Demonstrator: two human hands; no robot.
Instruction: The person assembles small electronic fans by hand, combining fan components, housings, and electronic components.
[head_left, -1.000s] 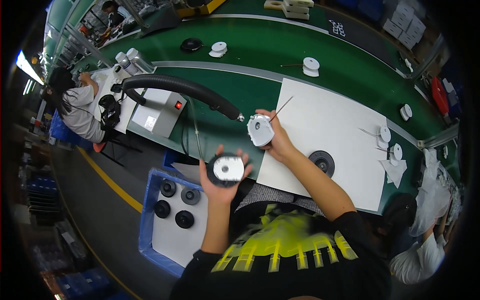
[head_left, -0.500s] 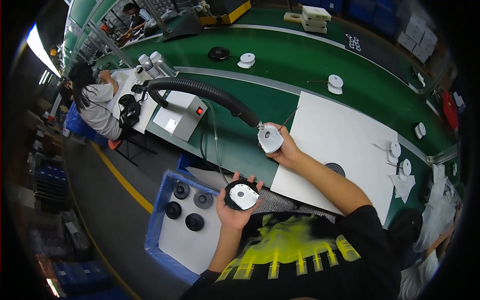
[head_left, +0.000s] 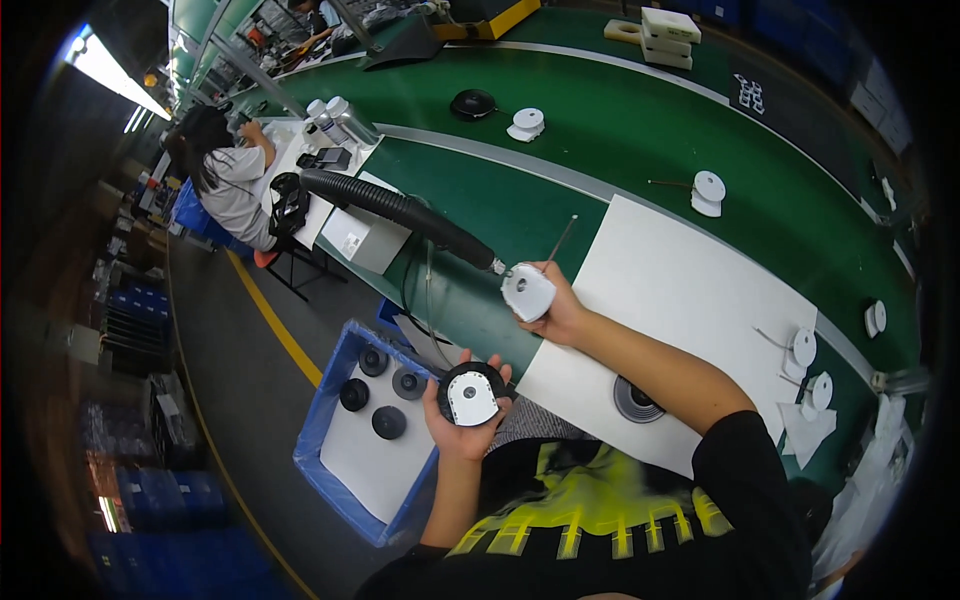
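Observation:
My right hand (head_left: 562, 310) grips a white rounded part (head_left: 528, 293) by its edge, fingers bent behind it. A thin wire (head_left: 563, 240) sticks up from this part. Its upper left edge is by the metal tip of a black ribbed hose (head_left: 400, 208); I cannot tell whether they touch. Lower and to the left, my left hand (head_left: 460, 436) is palm up, fingers curled around a black round housing (head_left: 448, 401). A white plate (head_left: 473, 399) with one straight side and a centre hole sits in that housing.
A blue-lined bin (head_left: 318, 440) holds several dark round parts (head_left: 388, 422). Behind the hose stands a white box (head_left: 365, 240). A grey ringed disc (head_left: 637, 400) lies on the white sheet (head_left: 690, 290). White spools (head_left: 708, 193) stand on the green belt. A seated person (head_left: 225, 180) works at left.
The whole view has shifted, with the scene sliding rightward. The hose has come lower across the white box and hides its red switch. More of the ringed disc shows beside my right forearm.

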